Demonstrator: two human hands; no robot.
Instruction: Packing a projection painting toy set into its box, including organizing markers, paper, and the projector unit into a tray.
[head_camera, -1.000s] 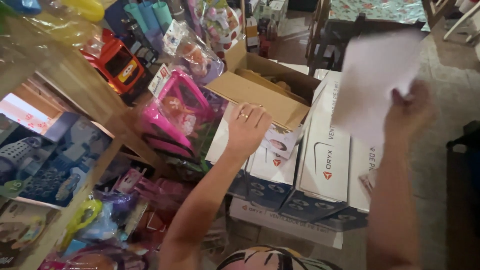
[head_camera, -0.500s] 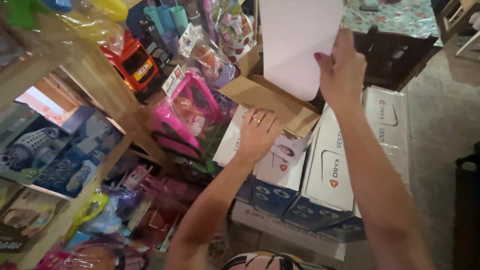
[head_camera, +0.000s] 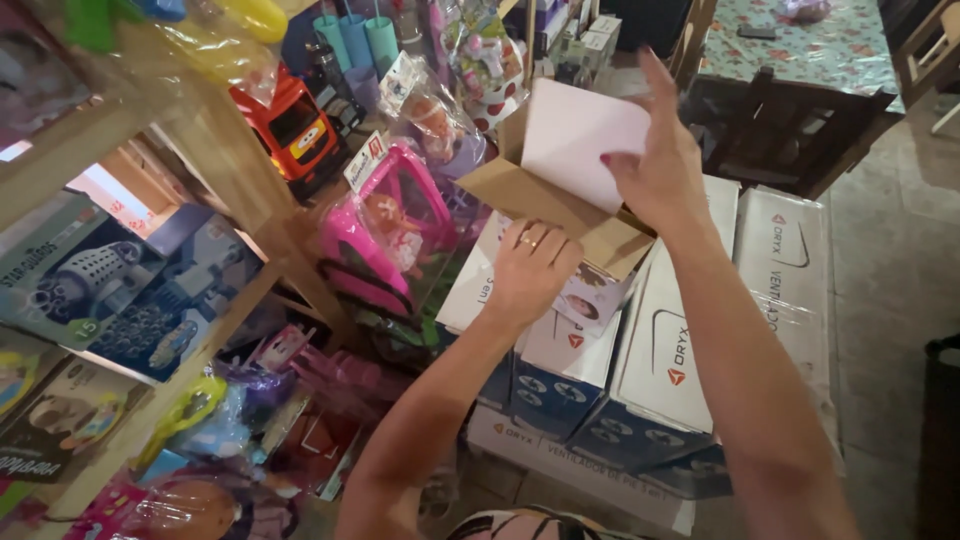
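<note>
Paper, a white sheet, sits pinched in our right hand, thumb on its near face and the other fingers spread above. Directly below that grip we see the open cardboard box, the sheet's lower edge inside its mouth. Our left hand presses, fingers curled, on the box's front flap. White cartons lie under both grips.

Toy shop; shelves of packaged toys
</note>
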